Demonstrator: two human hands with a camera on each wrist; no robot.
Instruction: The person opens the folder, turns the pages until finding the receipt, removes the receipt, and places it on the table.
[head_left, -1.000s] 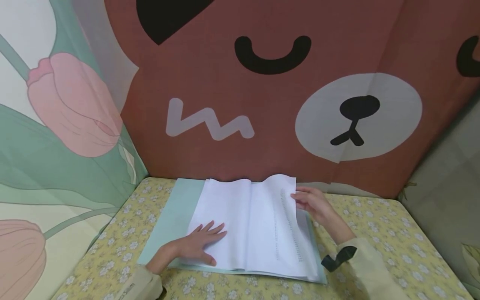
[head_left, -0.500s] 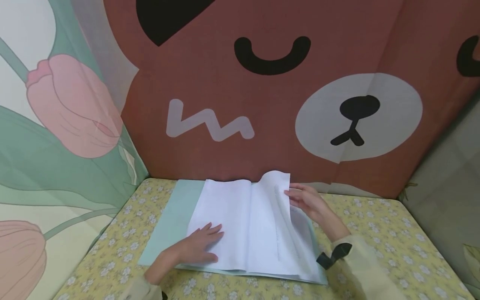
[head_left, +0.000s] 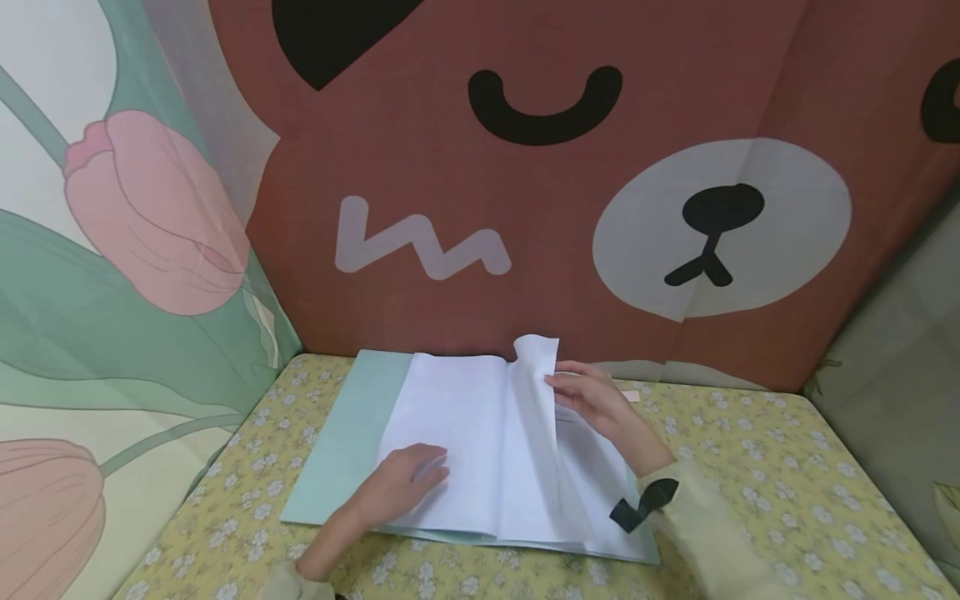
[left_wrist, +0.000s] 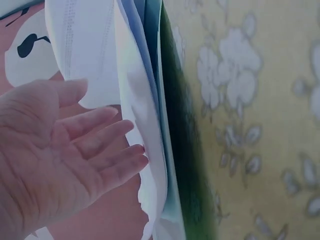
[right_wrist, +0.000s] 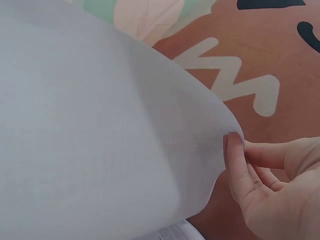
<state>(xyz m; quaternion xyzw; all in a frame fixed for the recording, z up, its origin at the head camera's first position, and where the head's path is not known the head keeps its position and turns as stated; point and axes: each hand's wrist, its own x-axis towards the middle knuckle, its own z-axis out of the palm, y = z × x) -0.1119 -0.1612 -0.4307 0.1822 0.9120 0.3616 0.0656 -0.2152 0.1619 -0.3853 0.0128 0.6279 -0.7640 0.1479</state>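
Head view: right hand pinches a page near the desk's far edge, left hand loosely extended; the page, likely light and limp, suits outer-edge gripping.

My head view looked forward and down from the person's side, far enough back to frame the open booklet and the bear-print wall. The left wrist view sat close by the left hand, turned sideways, with the floral cloth on its right. From near the right hand, my right wrist view faced the raised page; it and the head view shared the wall's zigzag.
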